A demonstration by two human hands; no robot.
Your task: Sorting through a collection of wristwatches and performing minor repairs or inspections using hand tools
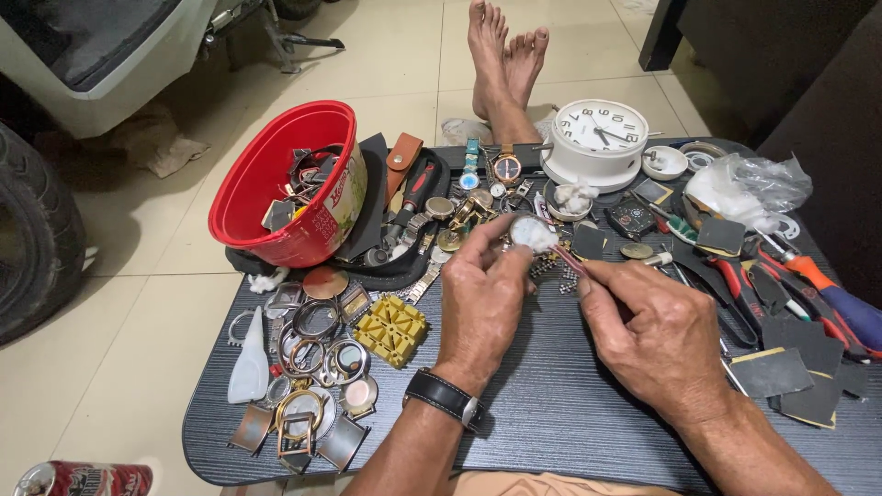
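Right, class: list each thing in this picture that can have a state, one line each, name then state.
left hand: pinching a white cotton wad
right hand: gripping a thin tool, tip at the wad
red bucket: tilted, holding watch parts
white clock: lying face up
yellow holder: flat on the table
red-handled pliers: lying shut

— How does the feed read?
— I see bright, even indoor light, with glare on the floor tiles [395, 55] and soft shadows under the hands.
— Focus?
— Sharp centrally; I note wide-angle bending at the edges.
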